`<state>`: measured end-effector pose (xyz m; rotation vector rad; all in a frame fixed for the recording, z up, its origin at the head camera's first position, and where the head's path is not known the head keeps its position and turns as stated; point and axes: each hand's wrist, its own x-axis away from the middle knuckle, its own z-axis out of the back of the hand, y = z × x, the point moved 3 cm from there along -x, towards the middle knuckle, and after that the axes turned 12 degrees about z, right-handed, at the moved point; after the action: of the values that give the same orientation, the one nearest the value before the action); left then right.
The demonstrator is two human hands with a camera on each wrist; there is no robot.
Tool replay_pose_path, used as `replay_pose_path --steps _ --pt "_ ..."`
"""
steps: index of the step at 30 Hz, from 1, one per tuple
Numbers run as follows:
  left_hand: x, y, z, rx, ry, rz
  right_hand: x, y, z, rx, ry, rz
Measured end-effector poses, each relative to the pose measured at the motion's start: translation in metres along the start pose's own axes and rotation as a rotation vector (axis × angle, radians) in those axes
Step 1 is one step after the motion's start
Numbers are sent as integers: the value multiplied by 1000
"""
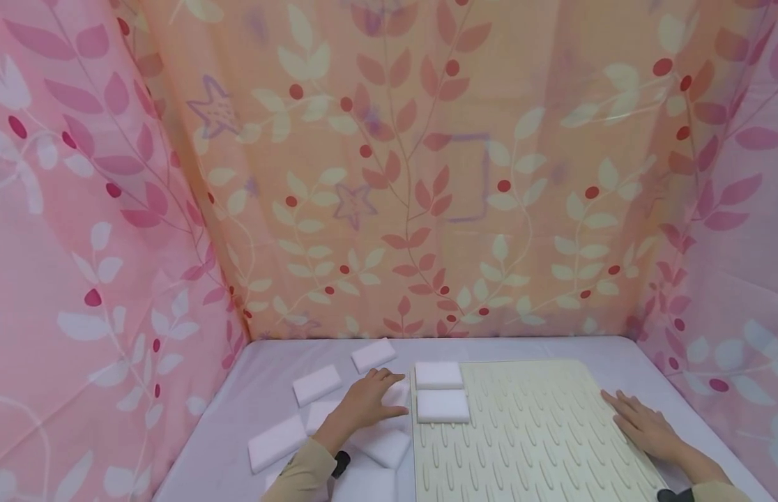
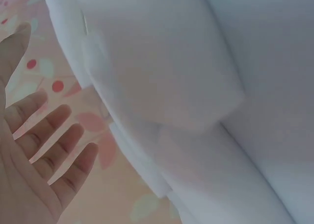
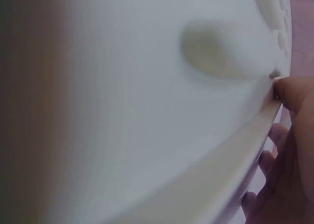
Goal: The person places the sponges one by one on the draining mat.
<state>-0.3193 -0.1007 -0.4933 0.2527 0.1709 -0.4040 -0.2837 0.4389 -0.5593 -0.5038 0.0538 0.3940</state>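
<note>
My left hand [image 1: 366, 403] hovers over loose white sponges left of a cream mat, its thumb and fingers spread around one sponge [image 1: 397, 394]. In the left wrist view the palm faces the camera with nothing in it, beside blurred white sponges [image 2: 167, 57]. Two sponges lie one behind the other on the mat's far left corner, a back one [image 1: 438, 374] and a front one [image 1: 443, 406]. My right hand [image 1: 646, 427] rests at the right edge of the ridged mat [image 1: 521, 446]. In the right wrist view its thumb [image 3: 293, 92] touches that edge, the other fingers lying alongside.
More sponges lie scattered on the left, among them a far one [image 1: 373, 355], one in front of it [image 1: 316, 385] and one farther left [image 1: 277, 443]. A white-covered table [image 1: 219, 418] lies beneath everything. Patterned curtains [image 1: 376, 174] enclose it at the back and both sides.
</note>
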Motion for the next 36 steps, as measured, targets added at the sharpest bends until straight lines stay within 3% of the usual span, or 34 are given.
replay_pose_path --steps 15,21,36 --pt "31 -39 23 76 64 78 2 0 -1 12 29 41" --pt "46 -50 32 121 54 113 2 0 0 15 27 36" --pt "84 -88 37 143 92 199 3 -7 2 31 39 42"
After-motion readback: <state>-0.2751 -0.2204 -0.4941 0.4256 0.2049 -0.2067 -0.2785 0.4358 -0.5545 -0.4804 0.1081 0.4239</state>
